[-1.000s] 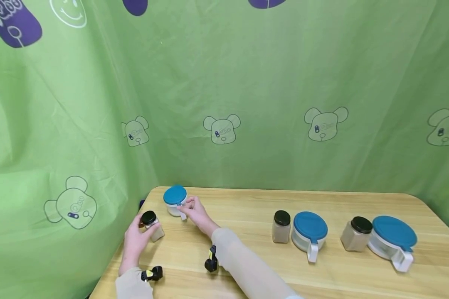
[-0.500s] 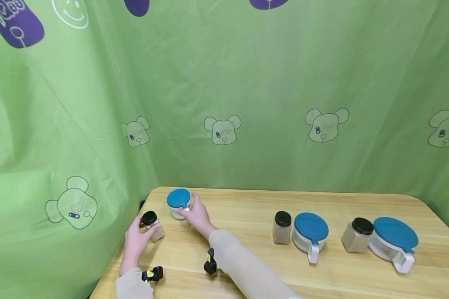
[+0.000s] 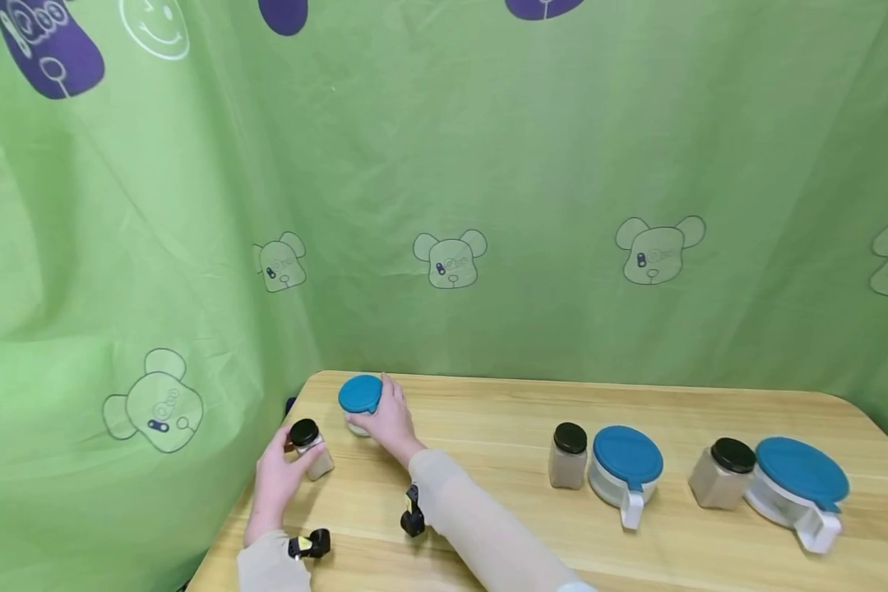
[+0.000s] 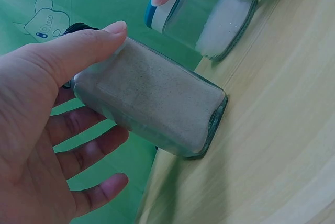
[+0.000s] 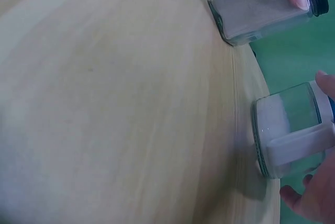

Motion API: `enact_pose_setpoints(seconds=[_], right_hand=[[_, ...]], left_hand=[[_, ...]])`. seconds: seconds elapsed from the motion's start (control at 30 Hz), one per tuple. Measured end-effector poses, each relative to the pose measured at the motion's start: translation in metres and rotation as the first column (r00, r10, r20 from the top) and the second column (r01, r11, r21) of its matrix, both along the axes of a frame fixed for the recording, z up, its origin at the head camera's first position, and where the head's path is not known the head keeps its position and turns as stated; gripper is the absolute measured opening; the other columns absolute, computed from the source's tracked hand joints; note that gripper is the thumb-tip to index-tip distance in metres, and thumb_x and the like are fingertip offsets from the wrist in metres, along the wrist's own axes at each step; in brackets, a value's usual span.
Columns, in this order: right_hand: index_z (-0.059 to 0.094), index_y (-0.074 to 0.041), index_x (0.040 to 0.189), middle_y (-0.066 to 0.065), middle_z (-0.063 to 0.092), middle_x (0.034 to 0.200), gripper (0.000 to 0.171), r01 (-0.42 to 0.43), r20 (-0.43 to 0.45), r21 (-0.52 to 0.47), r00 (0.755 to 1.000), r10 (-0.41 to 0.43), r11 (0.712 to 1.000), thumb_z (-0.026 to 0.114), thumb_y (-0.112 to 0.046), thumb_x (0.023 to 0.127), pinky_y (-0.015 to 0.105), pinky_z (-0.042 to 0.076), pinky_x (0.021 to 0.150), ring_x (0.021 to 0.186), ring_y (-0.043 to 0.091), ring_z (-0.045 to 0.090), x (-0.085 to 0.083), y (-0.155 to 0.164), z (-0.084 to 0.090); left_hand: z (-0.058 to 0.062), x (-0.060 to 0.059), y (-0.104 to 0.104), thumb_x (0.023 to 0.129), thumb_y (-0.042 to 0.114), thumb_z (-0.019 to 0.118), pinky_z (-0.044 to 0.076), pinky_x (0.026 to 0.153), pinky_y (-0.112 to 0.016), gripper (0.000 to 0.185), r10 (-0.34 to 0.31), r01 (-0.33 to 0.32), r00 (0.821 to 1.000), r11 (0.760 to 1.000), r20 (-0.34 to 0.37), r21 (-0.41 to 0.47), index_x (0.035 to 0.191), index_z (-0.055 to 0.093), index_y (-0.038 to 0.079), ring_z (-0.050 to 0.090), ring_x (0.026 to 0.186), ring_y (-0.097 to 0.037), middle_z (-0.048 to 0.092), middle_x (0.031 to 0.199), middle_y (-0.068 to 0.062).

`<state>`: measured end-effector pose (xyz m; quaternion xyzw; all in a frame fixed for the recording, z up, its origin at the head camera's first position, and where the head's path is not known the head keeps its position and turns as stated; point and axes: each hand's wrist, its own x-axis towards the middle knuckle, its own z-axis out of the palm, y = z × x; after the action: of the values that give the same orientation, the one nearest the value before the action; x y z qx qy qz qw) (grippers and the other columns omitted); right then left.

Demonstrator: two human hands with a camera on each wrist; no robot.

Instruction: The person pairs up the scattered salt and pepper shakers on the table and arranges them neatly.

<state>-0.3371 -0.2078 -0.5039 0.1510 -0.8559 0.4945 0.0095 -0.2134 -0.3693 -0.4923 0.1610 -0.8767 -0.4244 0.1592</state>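
Glass spice jar (image 3: 311,448) at the counter's (image 3: 503,427) nine o'clock stands pinched in the left hand (image 3: 277,477); the right hand's (image 3: 390,421) grip curls round the blue-lidded pot (image 3: 360,401). Both look freshly grasped; uncapping the jar would need a firm twist.

Head view high and forward over the wooden table (image 3: 488,460), wrist views close, low along its surface, both sharing the spice jar (image 4: 152,103) and blue-lidded jar (image 5: 290,140)

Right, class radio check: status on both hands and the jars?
Left hand grips spice jar. Right hand holds blue-lidded jar. Both jars on table. Nothing between them.
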Motion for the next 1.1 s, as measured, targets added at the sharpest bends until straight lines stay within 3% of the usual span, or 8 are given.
enact_pose_setpoints(seconds=[0.27, 0.57, 1.1], right_hand=[[0.023, -0.009, 0.154, 0.017, 0.034, 0.154, 0.104, -0.034, 0.011, 0.022, 0.999, 0.034, 0.999, 0.082, -0.042, 0.075, 0.055, 0.042, 0.107, 0.136, 0.038, 0.043, -0.009, -0.004, -0.003], [0.025, -0.004, 0.151, 0.018, 0.039, 0.149, 0.099, -0.116, 0.025, -0.066, 0.993, 0.118, 0.991, 0.083, -0.035, 0.076, 0.049, 0.041, 0.111, 0.135, 0.034, 0.045, -0.017, -0.005, -0.006], [0.034, -0.005, 0.147, 0.015, 0.046, 0.143, 0.097, -0.064, 0.013, -0.142, 0.998, 0.066, 0.988, 0.088, -0.033, 0.071, 0.049, 0.043, 0.107, 0.131, 0.033, 0.049, -0.013, -0.001, -0.009]], left_hand=[[-0.002, -0.001, 0.001, 0.084, 0.037, 0.075, 0.038, 0.106, -0.058, 0.065, 0.0, 0.0, 1.0, 1.0, 0.002, 0.016, 0.135, 0.049, 0.007, 0.052, 0.123, -0.038, 0.058, 0.131, -0.024], [-0.001, -0.001, -0.001, 0.085, 0.038, 0.074, 0.038, 0.106, -0.059, 0.065, 0.008, -0.008, 1.0, 1.0, 0.012, 0.01, 0.136, 0.048, 0.007, 0.052, 0.123, -0.038, 0.058, 0.13, -0.024], [-0.003, -0.001, 0.0, 0.085, 0.037, 0.074, 0.037, 0.106, -0.06, 0.062, 0.023, -0.023, 1.0, 1.0, 0.017, -0.008, 0.134, 0.05, 0.007, 0.052, 0.123, -0.039, 0.058, 0.129, -0.024]])
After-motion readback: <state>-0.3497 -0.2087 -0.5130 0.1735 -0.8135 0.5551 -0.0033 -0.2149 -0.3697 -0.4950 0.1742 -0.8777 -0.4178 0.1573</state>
